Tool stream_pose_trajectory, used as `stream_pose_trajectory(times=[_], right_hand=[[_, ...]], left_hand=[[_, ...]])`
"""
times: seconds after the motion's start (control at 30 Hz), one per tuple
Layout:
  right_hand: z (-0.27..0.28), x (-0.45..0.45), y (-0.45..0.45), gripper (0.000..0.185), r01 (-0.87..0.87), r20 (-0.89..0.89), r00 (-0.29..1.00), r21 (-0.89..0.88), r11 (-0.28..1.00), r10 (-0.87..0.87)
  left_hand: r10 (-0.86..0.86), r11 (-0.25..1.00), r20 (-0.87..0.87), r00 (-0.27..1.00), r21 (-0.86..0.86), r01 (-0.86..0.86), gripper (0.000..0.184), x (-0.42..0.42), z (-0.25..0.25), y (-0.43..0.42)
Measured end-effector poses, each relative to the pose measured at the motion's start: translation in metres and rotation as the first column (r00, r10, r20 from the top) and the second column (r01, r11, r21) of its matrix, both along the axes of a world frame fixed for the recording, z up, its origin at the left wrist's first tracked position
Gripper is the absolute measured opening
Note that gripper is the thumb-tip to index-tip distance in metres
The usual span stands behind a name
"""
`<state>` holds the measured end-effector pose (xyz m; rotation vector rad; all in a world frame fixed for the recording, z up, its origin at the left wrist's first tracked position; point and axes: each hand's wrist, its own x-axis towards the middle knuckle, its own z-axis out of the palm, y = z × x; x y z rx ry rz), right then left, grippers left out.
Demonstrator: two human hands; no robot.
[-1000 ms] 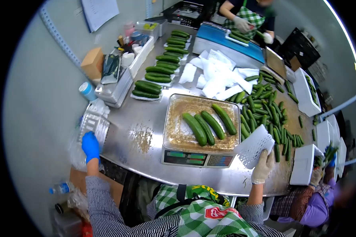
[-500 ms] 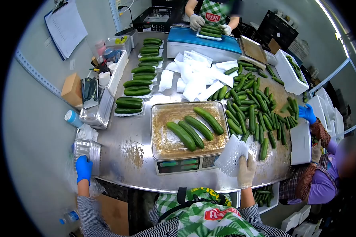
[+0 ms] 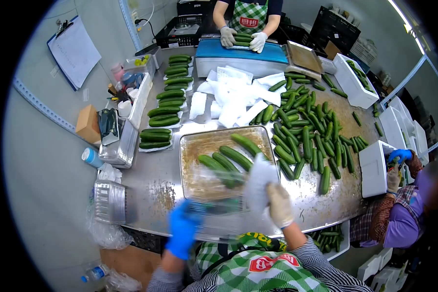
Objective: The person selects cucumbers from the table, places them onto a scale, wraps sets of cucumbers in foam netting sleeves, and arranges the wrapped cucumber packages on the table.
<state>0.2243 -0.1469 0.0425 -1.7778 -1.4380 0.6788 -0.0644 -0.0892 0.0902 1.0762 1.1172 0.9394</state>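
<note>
My left hand (image 3: 184, 228), in a blue glove and smeared by motion, grips a clear plastic tray (image 3: 220, 205) over the front of the scale (image 3: 191, 144). In a pale knit glove, my right hand (image 3: 280, 207) holds a white absorbent pad (image 3: 261, 182) beside the tray. Several cucumbers (image 3: 235, 157) lie on the scale's pan, partly seen through the tray. The scale's display is mostly hidden behind the tray and hands.
A stack of clear trays (image 3: 109, 200) stands at the left edge. Packed cucumbers (image 3: 163, 120) line the table's left side. White pads (image 3: 233, 100) lie behind the scale, with loose cucumbers (image 3: 307, 143) to the right. Co-workers handle cucumbers at the back and at a white box (image 3: 373, 170).
My left hand has moved right from the tray stack, bringing a clear tray. My right hand has lifted the pad leftward. The right co-worker's blue-gloved hand has moved down to the white box.
</note>
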Motion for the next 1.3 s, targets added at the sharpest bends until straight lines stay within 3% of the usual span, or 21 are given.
stream_pose_trajectory(times=[0.07,0.1,0.13,0.2,0.27,0.3,0.33,0.4,0.5,0.6,0.67,0.7,0.77,0.8,0.83,0.87,0.93,1.0,1.1,1.27,1.3], right_hand=[[-0.009,-0.019,-0.005,0.053,-0.412,0.491,0.839,0.295,0.862,0.233],[-0.001,-0.036,-0.010,0.055,-0.274,-0.239,0.930,0.049,0.960,0.278],[0.004,-0.046,-0.015,0.057,-0.319,-0.819,0.574,-0.238,0.918,-0.013],[-0.003,-0.038,-0.028,0.054,-0.363,-0.389,0.806,0.271,0.892,0.446],[-0.002,-0.036,-0.035,0.051,-0.289,-0.641,0.671,0.237,0.928,0.372],[0.009,-0.041,-0.040,0.050,-0.255,-0.957,0.288,-0.089,0.963,-0.012],[0.016,-0.043,-0.045,0.048,-0.367,-0.879,-0.152,-0.374,0.852,-0.451],[0.020,-0.033,-0.043,0.049,-0.321,-0.960,0.274,-0.142,0.936,-0.051],[0.028,-0.012,-0.027,0.051,-0.455,-0.455,0.744,0.193,0.870,0.490],[0.029,-0.016,-0.025,0.058,-0.382,-0.531,0.710,0.262,0.886,0.463],[0.058,-0.022,-0.023,0.058,-0.317,-0.937,0.345,-0.055,0.947,0.061],[0.059,-0.022,-0.018,0.057,-0.316,-0.883,0.446,-0.004,0.949,0.145],[0.061,-0.014,-0.005,0.056,-0.317,-0.715,0.637,0.096,0.944,0.287],[0.062,-0.002,0.006,0.054,-0.303,-0.453,0.838,0.075,0.950,0.303],[0.050,0.008,0.022,0.052,-0.205,-0.172,0.956,0.181,0.962,0.236],[0.037,0.017,0.042,0.050,-0.141,0.117,0.987,0.295,0.945,0.110],[0.038,0.039,0.082,0.048,-0.010,0.354,0.935,0.096,0.995,-0.025],[0.015,0.056,0.113,0.046,-0.071,0.449,0.893,0.106,0.992,0.016],[-0.004,0.061,0.142,0.048,-0.161,0.650,0.746,-0.033,0.986,0.144],[0.006,0.084,0.126,0.056,-0.014,0.059,0.998,0.083,0.996,0.009],[0.002,0.093,0.119,0.057,0.088,0.082,0.991,0.152,0.984,-0.102]], left_hand=[[-0.106,0.993,0.063,0.992,-0.035,0.108,0.020,0.061,0.001,-0.022],[-0.081,0.995,-0.042,0.996,-0.055,0.079,0.018,0.068,-0.020,-0.029],[0.004,0.994,-0.125,0.992,0.107,0.010,0.018,0.069,-0.026,-0.033],[0.204,0.899,-0.239,0.950,0.431,-0.084,0.018,0.067,-0.034,-0.038],[0.121,0.988,-0.046,0.992,0.097,-0.116,0.013,0.062,-0.035,-0.046],[0.054,0.995,-0.020,0.998,-0.082,-0.055,0.012,0.059,-0.024,-0.051],[-0.008,0.966,0.018,1.000,-0.259,0.013,0.012,0.056,-0.019,-0.055],[-0.051,0.966,0.045,0.998,-0.251,0.061,0.013,0.050,-0.035,-0.059],[-0.083,0.981,0.012,0.996,-0.175,0.084,0.017,0.050,-0.020,-0.052],[-0.070,0.966,0.120,0.990,-0.241,0.098,0.013,0.046,-0.024,-0.055],[0.131,0.907,0.296,0.946,-0.422,0.006,0.015,0.063,-0.007,-0.056],[0.237,0.859,0.363,0.901,-0.512,-0.020,0.016,0.070,0.002,-0.056],[0.305,0.887,0.305,0.902,-0.436,-0.152,0.020,0.075,0.007,-0.056],[0.328,0.897,0.282,0.902,-0.393,-0.203,0.021,0.076,0.006,-0.055],[0.245,0.949,0.092,0.965,-0.229,-0.219,0.025,0.068,0.001,-0.055],[0.213,0.970,-0.064,0.975,-0.109,-0.219,0.031,0.057,-0.018,-0.061],[-0.026,0.997,-0.523,0.852,0.052,0.063,0.019,0.061,0.011,-0.060],[-0.072,0.735,-0.789,0.611,0.372,0.567,0.015,0.071,0.005,-0.058],[-0.263,0.569,-0.829,0.493,0.279,0.774,0.023,0.099,-0.003,-0.068],[-0.452,0.439,-0.781,0.431,0.226,0.870,0.030,0.126,-0.027,-0.073],[-0.477,0.432,-0.768,0.427,0.218,0.875,0.030,0.127,-0.038,-0.077]])
